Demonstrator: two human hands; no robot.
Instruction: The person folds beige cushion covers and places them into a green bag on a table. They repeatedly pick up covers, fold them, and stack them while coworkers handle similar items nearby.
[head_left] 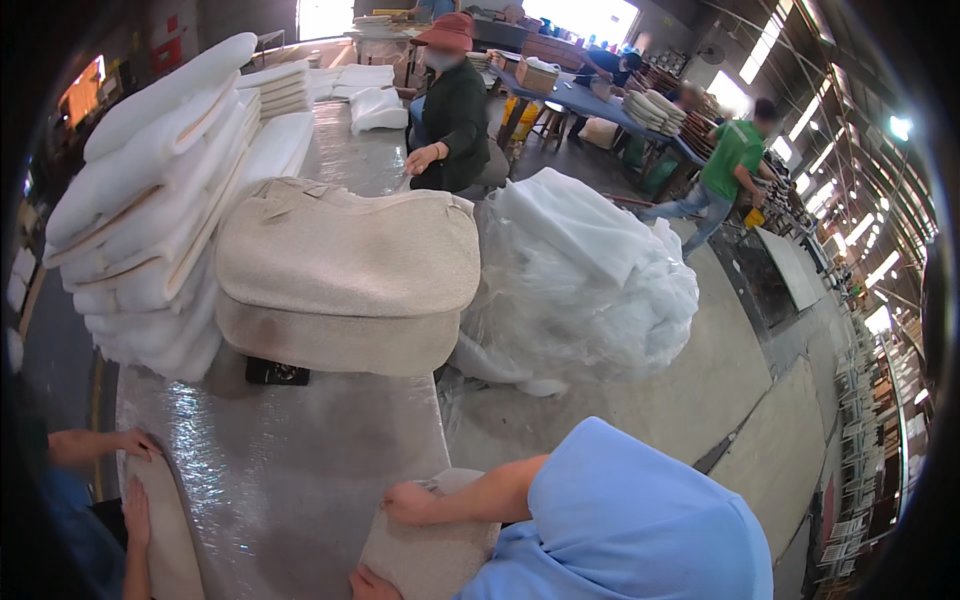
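At the lower edge, a beige fabric cushion (430,550) lies tilted on the near right side of the table. Coming in from the right in a light blue sleeve, my right hand (408,503) has its fingers curled onto the cushion's far end. My left hand (372,584) grips the cushion's near left edge and is partly cut off by the frame. Two larger beige cushions (345,250) are stacked farther up the table, with a small black item (277,372) sticking out beneath them.
Tall folded white batting (150,210) stands on the left. A plastic-wrapped white bundle (590,280) sits right of the stacked cushions. Across the table (300,440), a co-worker's hands (137,510) hold another beige piece (165,530). A person in a red hat (450,120) stands beyond; another in green (735,160) walks.
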